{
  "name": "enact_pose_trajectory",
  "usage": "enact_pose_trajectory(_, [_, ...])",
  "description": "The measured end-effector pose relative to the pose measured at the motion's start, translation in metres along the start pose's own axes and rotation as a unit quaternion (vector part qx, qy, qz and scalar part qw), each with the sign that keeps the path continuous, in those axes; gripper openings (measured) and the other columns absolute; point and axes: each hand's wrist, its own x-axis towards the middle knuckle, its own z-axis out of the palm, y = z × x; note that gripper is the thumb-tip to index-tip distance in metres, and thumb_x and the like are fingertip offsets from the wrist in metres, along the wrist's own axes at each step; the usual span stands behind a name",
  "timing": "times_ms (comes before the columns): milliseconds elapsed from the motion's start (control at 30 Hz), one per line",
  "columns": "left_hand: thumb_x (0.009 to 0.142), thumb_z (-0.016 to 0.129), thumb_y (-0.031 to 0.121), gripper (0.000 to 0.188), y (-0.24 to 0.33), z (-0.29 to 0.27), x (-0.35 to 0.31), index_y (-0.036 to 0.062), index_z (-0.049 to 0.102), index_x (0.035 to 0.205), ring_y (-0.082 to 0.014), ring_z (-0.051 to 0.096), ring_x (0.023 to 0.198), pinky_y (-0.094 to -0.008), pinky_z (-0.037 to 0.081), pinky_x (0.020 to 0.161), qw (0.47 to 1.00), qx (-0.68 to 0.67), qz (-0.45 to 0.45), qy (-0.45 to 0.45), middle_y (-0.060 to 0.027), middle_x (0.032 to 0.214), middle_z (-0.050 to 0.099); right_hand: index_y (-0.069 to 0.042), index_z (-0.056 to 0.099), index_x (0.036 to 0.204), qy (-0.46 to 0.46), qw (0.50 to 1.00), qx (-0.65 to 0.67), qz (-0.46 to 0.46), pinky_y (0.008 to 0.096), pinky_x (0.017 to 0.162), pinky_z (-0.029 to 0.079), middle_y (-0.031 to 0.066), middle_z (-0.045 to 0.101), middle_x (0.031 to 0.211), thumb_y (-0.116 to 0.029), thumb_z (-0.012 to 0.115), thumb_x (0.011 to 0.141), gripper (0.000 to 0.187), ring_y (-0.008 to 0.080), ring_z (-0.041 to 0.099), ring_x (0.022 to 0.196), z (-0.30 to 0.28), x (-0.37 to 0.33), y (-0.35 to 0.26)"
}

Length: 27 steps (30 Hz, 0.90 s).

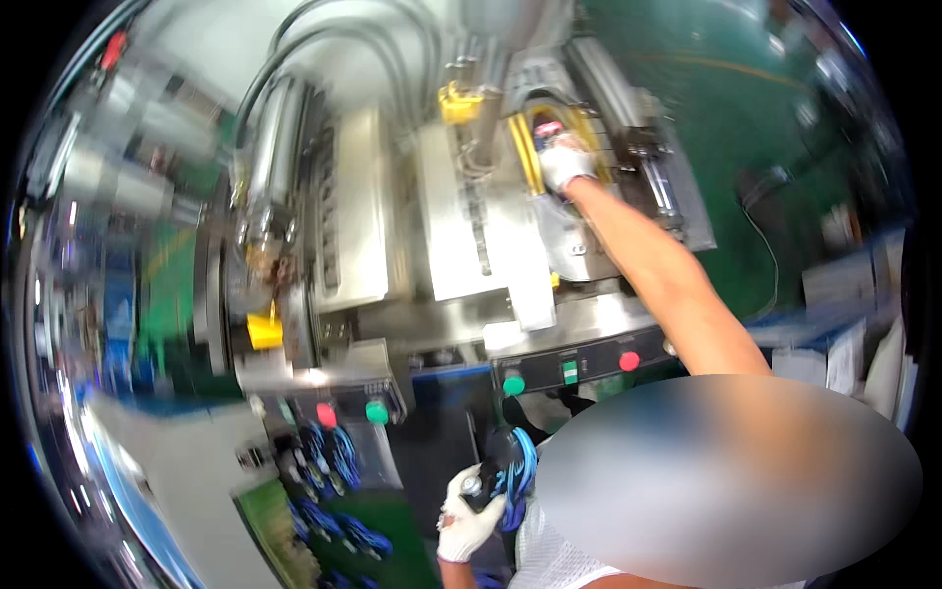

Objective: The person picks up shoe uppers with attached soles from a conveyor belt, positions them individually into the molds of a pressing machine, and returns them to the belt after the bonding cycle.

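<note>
Green floor (716,108) runs beyond the right edge of a metal machine (368,221), much of it blurred. Near the machine's far right corner, the gloved right hand (567,165) reaches in between yellow bars (526,153). A dark item with a red-pink patch (549,129) lies at its fingertips; blur keeps me from telling whether the fingers grip it or only touch it.

Below the machine's front edge, the gloved left hand (471,520) is closed around a blue-black piece (510,461), fingers and thumb curled about it, a round silvery part (471,485) showing between them. Similar pieces (339,456) lie in a group below the front edge's left half, near a grey panel (186,461).

Along that front edge sit red buttons (629,361) and green buttons (513,383). One yellow block (265,331) stands near the front left corner.
</note>
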Motion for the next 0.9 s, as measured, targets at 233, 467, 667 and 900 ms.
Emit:
enact_pose_trajectory(233, [0.080,0.081,0.017,0.060,-0.093,0.030,-0.090,0.0009,0.055,0.132,-0.0253,0.064,0.108,-0.0390,0.050,0.100,0.936,0.008,-0.199,0.291,-0.0129,0.115,0.066,0.004,0.076,0.109,-0.080,0.994,0.052,-0.049,0.0454,0.095,0.053,0.0266,0.074,0.111,-0.061,0.068,0.080,0.071,0.0370,0.072,0.110,-0.008,0.028,0.051])
enact_pose_trajectory(467, [0.082,0.081,0.024,0.062,-0.206,-0.061,-0.042,0.0099,0.054,0.136,-0.0351,0.065,0.116,-0.0436,0.050,0.100,0.912,0.032,-0.159,0.376,-0.0154,0.123,0.067,0.003,0.033,0.159,-0.009,0.983,0.122,-0.134,0.0400,0.116,0.039,0.0271,0.048,0.155,-0.047,0.065,0.099,0.084,0.0374,0.051,0.141,-0.108,-0.197,-0.085])
enact_pose_trajectory(667, [0.089,0.076,0.033,0.071,-0.304,-0.174,0.094,0.0125,0.044,0.149,-0.0365,0.060,0.130,-0.0565,0.040,0.110,0.928,0.163,-0.108,0.318,-0.0177,0.146,0.057,0.005,0.014,0.163,-0.093,0.929,0.068,-0.352,0.0450,0.129,0.015,0.0287,0.017,0.169,-0.026,0.084,0.081,0.112,0.0429,0.016,0.158,-0.032,-0.395,-0.089])
enact_pose_trajectory(900, [0.090,0.074,0.040,0.078,-0.326,-0.201,0.096,0.0084,0.042,0.153,-0.0400,0.055,0.133,-0.0652,0.039,0.108,0.956,0.159,-0.033,0.242,-0.0183,0.145,0.056,0.005,0.017,0.162,-0.155,0.927,-0.134,-0.315,0.0543,0.127,0.016,0.0312,0.020,0.167,-0.034,0.089,0.072,0.122,0.0481,0.019,0.155,-0.013,-0.414,-0.081])
